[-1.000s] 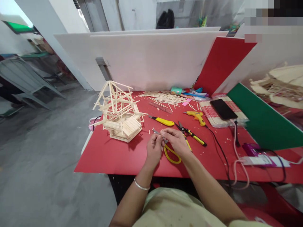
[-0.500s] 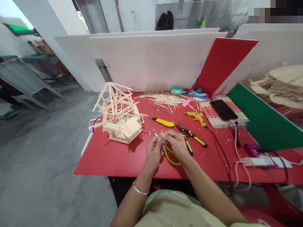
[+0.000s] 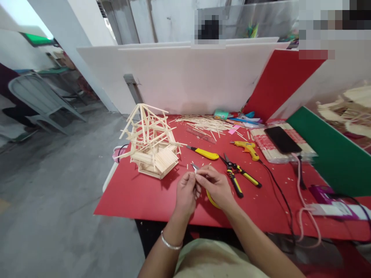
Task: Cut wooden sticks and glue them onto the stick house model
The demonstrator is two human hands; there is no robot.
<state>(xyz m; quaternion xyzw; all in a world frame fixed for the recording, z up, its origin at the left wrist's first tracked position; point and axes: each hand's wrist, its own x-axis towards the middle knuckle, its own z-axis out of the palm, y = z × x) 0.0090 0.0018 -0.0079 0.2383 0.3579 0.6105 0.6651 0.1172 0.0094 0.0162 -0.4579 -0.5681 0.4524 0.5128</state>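
Note:
My left hand and my right hand meet above the front part of the red tabletop. Their fingertips pinch together around something small and pale, too small to name. Scissors with yellow handles lie beneath them; the blades poke out past my fingers and the right hand covers much of the rest. To the left of my hands stands a little house-like model of thin wooden sticks, with an open roof frame. Short stick offcuts lie just beyond my fingertips.
Right of my hands are pruning shears, a yellow utility knife and a glue gun. Loose sticks and a clear ruler lie behind. A phone rests on packaged sticks; cables and a power strip sit right.
The whole view has shifted slightly, with the table things appearing a bit lower and further right. My fingertips have come closer together, and my right hand covers more of the scissors.

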